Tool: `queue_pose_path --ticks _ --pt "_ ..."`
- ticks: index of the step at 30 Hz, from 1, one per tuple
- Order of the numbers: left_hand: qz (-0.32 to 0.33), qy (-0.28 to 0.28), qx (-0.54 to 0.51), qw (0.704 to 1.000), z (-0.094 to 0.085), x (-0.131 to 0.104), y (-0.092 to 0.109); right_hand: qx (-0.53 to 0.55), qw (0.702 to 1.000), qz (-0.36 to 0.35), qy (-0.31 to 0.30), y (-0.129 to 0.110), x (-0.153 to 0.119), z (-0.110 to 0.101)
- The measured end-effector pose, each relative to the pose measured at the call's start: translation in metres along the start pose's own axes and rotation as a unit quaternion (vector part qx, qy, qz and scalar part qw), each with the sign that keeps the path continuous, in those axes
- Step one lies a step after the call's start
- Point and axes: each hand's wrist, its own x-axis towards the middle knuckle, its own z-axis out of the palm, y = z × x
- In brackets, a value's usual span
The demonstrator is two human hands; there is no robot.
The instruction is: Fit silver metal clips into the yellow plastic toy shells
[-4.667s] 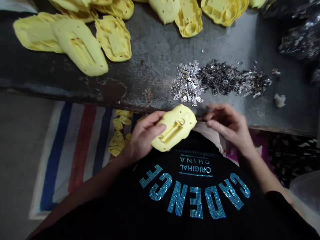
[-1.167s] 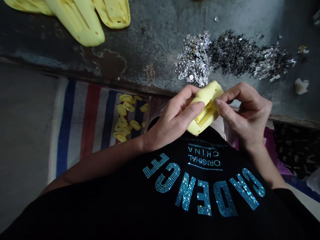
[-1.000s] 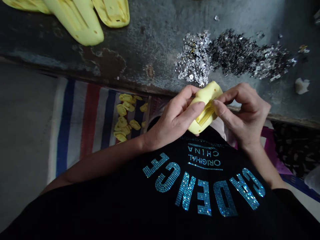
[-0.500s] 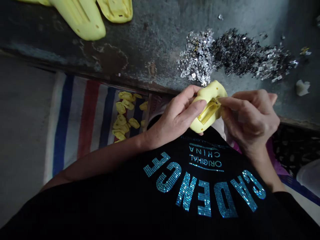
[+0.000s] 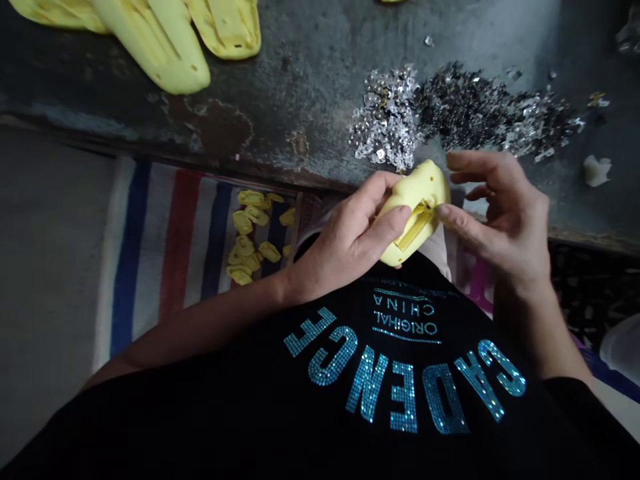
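Observation:
My left hand [image 5: 360, 227] is closed around a yellow plastic shell [image 5: 419, 212] with a long rectangular recess and small screw holes. The thumb lies along the near edge of the recess. At the shell's right end, my right hand [image 5: 505, 213] has its thumb tip at or against the rim, with the other fingers spread apart above it. Nothing shows between those fingers. Beyond the shell, small shiny metal pieces [image 5: 385, 120] lie heaped on the dark table, beside a darker heap of small metal parts [image 5: 465, 103].
Larger yellow shells [image 5: 175, 53] lie at the table's [image 5: 300, 87] upper left. Below its edge, several small yellow parts [image 5: 245, 250] rest on striped cloth [image 5: 173, 233]. A whitish scrap [image 5: 597, 171] sits on the right, near a loose metal bit [image 5: 429, 41].
My right hand has let go its pinch at the recess's upper end and drawn back slightly, fingers spreading. The left hand still holds the shell, which has turned a little.

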Motion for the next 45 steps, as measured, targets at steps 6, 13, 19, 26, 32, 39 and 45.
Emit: queue_pose_path --ticks 6,13,19,26,32,39,45 --pt "0.051 -0.004 0.146 0.988 0.007 0.004 0.011 0.019 0.999 -0.012 -0.047 0.006 0.012 0.0" --pt "0.074 -0.06 0.201 0.975 0.015 0.011 0.02 0.017 0.998 -0.024 0.055 0.024 -0.016 0.016" --pt "0.042 -0.131 0.115 0.984 0.008 0.015 0.009 0.046 0.988 -0.002 0.149 0.032 -0.041 0.019" --pt "0.238 -0.107 0.24 0.935 0.004 0.024 0.003 -0.008 0.981 -0.028 0.19 0.031 -0.042 0.022" --pt "0.165 -0.066 0.276 0.945 -0.013 0.021 0.005 0.005 0.996 0.006 0.091 0.031 -0.027 0.011" --pt "-0.064 0.09 -0.029 0.993 -0.042 0.008 0.004 -0.272 0.959 0.043 0.061 0.059 0.022 0.002" --pt "-0.085 0.173 -0.14 0.971 -0.045 0.011 0.009 -0.327 0.943 0.057 0.034 0.063 0.044 0.016"
